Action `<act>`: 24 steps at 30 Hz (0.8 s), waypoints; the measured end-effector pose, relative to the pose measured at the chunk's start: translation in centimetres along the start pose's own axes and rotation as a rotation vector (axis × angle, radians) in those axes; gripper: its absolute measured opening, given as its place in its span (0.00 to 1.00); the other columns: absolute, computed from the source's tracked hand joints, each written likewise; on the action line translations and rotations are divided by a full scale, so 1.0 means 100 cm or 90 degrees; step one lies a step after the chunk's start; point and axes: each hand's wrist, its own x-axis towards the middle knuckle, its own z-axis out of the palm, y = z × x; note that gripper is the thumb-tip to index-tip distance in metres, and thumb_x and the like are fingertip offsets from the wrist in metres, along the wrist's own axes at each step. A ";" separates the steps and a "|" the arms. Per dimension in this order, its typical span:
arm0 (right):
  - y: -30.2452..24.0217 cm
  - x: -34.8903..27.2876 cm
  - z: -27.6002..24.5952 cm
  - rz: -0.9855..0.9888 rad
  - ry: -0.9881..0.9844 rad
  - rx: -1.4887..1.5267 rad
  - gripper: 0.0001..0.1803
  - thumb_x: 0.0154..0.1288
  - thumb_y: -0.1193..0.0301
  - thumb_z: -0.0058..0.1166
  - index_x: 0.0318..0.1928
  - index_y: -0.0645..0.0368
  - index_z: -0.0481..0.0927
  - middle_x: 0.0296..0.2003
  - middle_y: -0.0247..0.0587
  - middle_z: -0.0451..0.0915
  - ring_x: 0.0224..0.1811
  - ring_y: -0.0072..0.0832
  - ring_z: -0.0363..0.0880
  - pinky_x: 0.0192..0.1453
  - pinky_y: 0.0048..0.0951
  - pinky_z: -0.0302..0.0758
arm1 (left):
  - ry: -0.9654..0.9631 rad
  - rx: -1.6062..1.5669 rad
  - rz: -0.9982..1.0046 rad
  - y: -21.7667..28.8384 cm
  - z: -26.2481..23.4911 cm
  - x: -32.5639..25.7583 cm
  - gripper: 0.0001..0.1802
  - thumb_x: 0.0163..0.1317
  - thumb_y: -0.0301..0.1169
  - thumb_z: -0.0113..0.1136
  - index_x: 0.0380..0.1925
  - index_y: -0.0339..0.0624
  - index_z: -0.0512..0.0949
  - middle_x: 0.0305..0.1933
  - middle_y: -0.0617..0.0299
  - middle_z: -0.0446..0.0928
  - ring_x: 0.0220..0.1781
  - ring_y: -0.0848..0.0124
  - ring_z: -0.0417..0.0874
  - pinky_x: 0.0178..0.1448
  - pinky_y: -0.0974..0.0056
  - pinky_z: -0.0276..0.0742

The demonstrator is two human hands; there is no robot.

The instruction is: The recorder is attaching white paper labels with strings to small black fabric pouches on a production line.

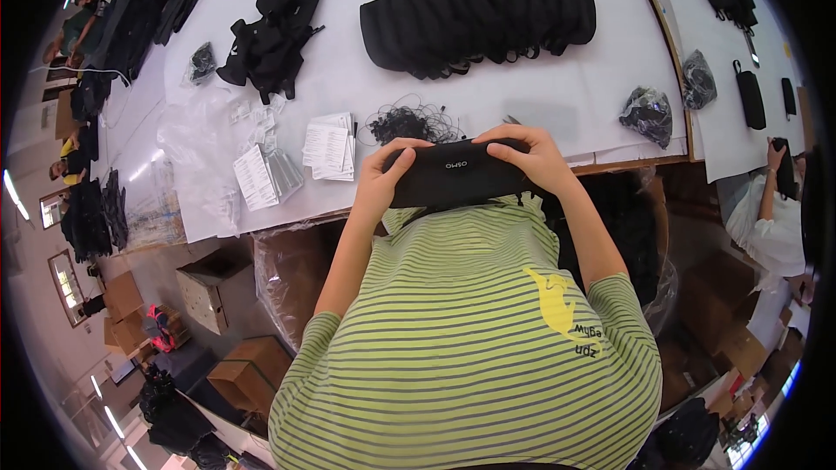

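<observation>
Striped in lime green and grey, the person's shirt (470, 339) fills the lower middle of the view, and just above it both hands grip a long black fabric pouch (457, 176) held level over the near edge of the white counter (540, 96). Left hand (387, 176) is clamped around the pouch's left end with the thumb on top; right hand (527, 157) is clamped over its right end, fingers curled across the upper rim. Just beyond the pouch, on the counter, lie a tangle of thin black cords (407, 124) and stacks of white paper tags (331, 148); a fanned row of matching black pouches (483, 17) sits toward the far edge. Held off the counter near its edge, the pouch could slip from either grip and fall into the open plastic-lined cardboard box (292, 274) below, or its trailing strap could snag the loose cords.
</observation>
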 end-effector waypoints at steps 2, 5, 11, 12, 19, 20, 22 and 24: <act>0.001 0.005 -0.008 -0.011 -0.002 0.013 0.09 0.62 0.71 0.55 0.40 0.61 0.83 0.36 0.32 0.81 0.40 0.19 0.76 0.48 0.21 0.70 | -0.027 -0.006 0.020 -0.001 -0.001 0.008 0.14 0.67 0.36 0.51 0.41 0.36 0.80 0.43 0.62 0.79 0.43 0.75 0.78 0.48 0.72 0.72; -0.004 0.016 -0.038 -0.038 0.066 -0.048 0.09 0.62 0.71 0.55 0.40 0.61 0.83 0.35 0.32 0.81 0.39 0.19 0.76 0.47 0.21 0.71 | -0.039 0.008 0.087 -0.010 -0.004 0.018 0.16 0.68 0.37 0.49 0.44 0.35 0.78 0.46 0.59 0.78 0.41 0.73 0.79 0.46 0.70 0.74; 0.013 0.044 -0.167 -0.245 0.715 0.102 0.13 0.66 0.70 0.53 0.49 0.62 0.79 0.43 0.35 0.79 0.45 0.20 0.75 0.52 0.21 0.69 | 0.100 -0.020 -0.155 -0.021 -0.046 0.018 0.15 0.69 0.37 0.47 0.45 0.37 0.75 0.45 0.57 0.79 0.39 0.70 0.80 0.43 0.69 0.75; 0.025 0.048 -0.192 -0.299 0.819 0.024 0.14 0.67 0.70 0.52 0.50 0.62 0.77 0.46 0.38 0.78 0.45 0.22 0.76 0.52 0.22 0.70 | 0.102 0.002 -0.177 -0.020 -0.050 0.021 0.15 0.68 0.36 0.47 0.44 0.38 0.76 0.44 0.57 0.79 0.39 0.71 0.80 0.43 0.69 0.75; 0.103 0.093 -0.293 -0.242 0.966 0.009 0.18 0.63 0.70 0.55 0.52 0.61 0.73 0.45 0.46 0.76 0.47 0.29 0.75 0.53 0.28 0.71 | 0.147 0.056 -0.180 -0.020 -0.078 0.091 0.13 0.66 0.36 0.50 0.44 0.40 0.75 0.44 0.59 0.78 0.42 0.72 0.79 0.47 0.70 0.73; 0.109 0.092 -0.289 0.021 1.017 -0.254 0.18 0.61 0.71 0.55 0.52 0.60 0.73 0.46 0.47 0.76 0.47 0.30 0.74 0.52 0.30 0.70 | 0.180 0.060 -0.157 -0.023 -0.083 0.108 0.14 0.65 0.36 0.52 0.45 0.40 0.74 0.46 0.59 0.77 0.43 0.71 0.79 0.47 0.69 0.73; 0.101 0.101 -0.270 0.180 1.031 -0.600 0.20 0.58 0.73 0.55 0.52 0.59 0.73 0.47 0.47 0.74 0.47 0.33 0.73 0.51 0.34 0.70 | 0.269 0.185 -0.103 -0.061 -0.116 0.145 0.18 0.62 0.36 0.57 0.48 0.40 0.71 0.49 0.58 0.75 0.46 0.69 0.78 0.49 0.67 0.73; 0.070 0.112 -0.232 -0.049 1.001 -0.547 0.19 0.57 0.74 0.54 0.51 0.59 0.74 0.46 0.45 0.74 0.45 0.33 0.73 0.49 0.33 0.70 | 0.335 0.196 -0.048 -0.073 -0.127 0.182 0.26 0.54 0.32 0.64 0.51 0.37 0.67 0.50 0.54 0.74 0.44 0.66 0.77 0.45 0.66 0.73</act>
